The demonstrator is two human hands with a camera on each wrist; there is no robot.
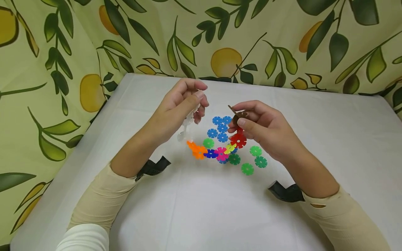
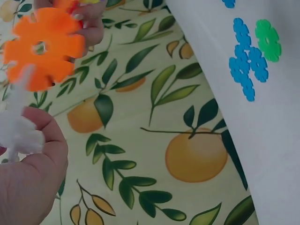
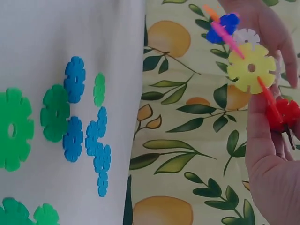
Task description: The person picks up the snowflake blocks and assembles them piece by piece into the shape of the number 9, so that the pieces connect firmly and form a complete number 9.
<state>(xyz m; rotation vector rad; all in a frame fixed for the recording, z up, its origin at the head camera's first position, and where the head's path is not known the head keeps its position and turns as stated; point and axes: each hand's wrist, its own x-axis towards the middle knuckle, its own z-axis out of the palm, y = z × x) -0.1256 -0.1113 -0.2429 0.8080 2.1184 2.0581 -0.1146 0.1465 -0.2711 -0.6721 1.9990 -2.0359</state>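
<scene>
A curved chain of slotted plastic snowflake discs hangs between both hands above the table. My left hand (image 1: 174,113) pinches its white discs (image 2: 21,131) at one end. At the other end, my right hand (image 1: 267,127) grips brown discs (image 1: 237,120) between thumb and fingers, with red discs (image 1: 235,143) just below. Between these ends run orange discs (image 1: 198,153), a dark blue disc (image 1: 211,153), a pink disc (image 1: 218,153) and a yellow disc (image 3: 239,70). In the right wrist view, the fingers partly hide the brown end.
Loose blue discs (image 1: 212,131) lie on the white table (image 1: 201,209) behind and under the chain. Several green discs (image 1: 247,170) are scattered closer and to the right. A leaf-and-fruit patterned cloth (image 1: 201,45) borders the table's back and left.
</scene>
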